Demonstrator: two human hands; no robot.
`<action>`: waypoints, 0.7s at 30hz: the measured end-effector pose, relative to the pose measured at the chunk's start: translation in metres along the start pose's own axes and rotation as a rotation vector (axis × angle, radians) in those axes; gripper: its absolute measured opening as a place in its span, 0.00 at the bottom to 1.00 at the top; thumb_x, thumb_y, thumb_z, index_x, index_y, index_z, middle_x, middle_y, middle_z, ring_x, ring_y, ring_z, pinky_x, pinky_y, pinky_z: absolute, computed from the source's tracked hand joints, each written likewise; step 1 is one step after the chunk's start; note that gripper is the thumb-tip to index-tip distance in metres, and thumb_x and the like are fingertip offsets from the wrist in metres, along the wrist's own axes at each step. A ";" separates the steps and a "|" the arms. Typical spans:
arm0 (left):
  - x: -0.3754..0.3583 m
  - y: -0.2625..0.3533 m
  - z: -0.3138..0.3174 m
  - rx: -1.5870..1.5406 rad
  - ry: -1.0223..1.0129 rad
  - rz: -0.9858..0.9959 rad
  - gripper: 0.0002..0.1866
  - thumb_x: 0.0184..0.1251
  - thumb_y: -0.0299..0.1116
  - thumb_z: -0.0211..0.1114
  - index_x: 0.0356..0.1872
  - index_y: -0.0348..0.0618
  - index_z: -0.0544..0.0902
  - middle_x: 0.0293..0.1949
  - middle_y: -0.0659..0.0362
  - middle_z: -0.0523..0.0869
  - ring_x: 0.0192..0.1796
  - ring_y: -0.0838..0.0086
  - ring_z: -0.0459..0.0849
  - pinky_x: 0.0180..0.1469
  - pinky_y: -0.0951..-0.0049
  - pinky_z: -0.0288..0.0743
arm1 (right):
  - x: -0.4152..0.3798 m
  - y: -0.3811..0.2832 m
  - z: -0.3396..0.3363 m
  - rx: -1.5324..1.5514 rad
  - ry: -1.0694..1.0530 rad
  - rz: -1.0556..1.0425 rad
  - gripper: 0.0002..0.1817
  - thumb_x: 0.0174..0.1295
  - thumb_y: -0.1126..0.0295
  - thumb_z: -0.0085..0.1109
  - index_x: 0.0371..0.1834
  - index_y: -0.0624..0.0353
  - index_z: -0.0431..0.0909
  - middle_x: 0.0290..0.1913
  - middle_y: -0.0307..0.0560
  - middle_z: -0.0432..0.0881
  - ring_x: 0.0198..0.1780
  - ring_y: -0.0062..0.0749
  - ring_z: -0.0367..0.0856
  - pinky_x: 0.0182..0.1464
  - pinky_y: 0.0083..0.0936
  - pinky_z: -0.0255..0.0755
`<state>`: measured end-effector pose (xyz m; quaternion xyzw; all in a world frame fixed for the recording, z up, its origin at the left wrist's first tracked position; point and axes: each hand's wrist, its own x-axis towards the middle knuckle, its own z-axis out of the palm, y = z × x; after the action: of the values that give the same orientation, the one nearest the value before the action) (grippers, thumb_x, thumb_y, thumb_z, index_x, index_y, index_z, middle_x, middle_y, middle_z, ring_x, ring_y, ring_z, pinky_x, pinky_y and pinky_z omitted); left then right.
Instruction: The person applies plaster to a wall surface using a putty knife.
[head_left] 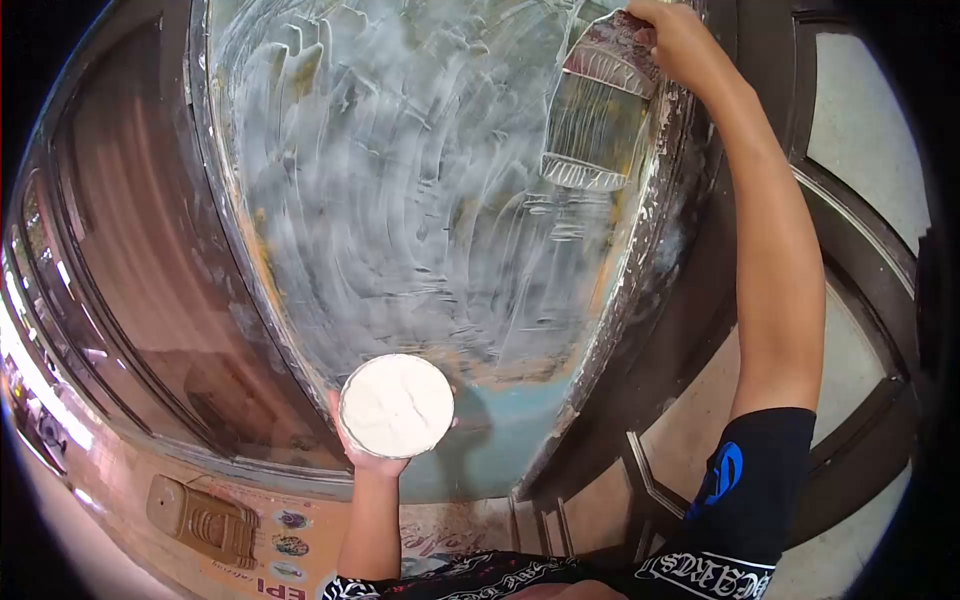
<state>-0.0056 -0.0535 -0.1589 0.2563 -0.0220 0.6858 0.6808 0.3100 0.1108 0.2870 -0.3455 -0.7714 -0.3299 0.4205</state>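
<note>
Two hands work: the right hand grips a wide scraper against the smeared panel far right; the left hand holds a tub of white paste near, beside a dark door frame.

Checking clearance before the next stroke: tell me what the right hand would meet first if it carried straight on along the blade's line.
The right hand holds a putty knife flat on the white-smeared panel, blade pointing down-left. Going on, it would meet only more wet filler; no obstacle shows, though depth is unclear.

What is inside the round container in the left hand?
The round container, held in the left hand, is filled nearly to its rim with white paste. The paste's cracked surface covers everything beneath it, so depth and bottom cannot be seen.
</note>
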 end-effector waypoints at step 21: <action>-0.017 -0.009 0.006 -0.028 0.039 -0.081 0.51 0.61 0.81 0.44 0.78 0.56 0.63 0.77 0.44 0.63 0.73 0.29 0.62 0.62 0.13 0.58 | -0.107 -0.017 0.070 0.102 -0.101 -0.132 0.15 0.54 0.86 0.54 0.45 0.65 0.82 0.42 0.57 0.84 0.48 0.56 0.82 0.50 0.42 0.77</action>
<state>0.0041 -0.0711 -0.1630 0.2343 -0.0079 0.6623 0.7116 0.3106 0.1301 0.1598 -0.2880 -0.8286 -0.2993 0.3754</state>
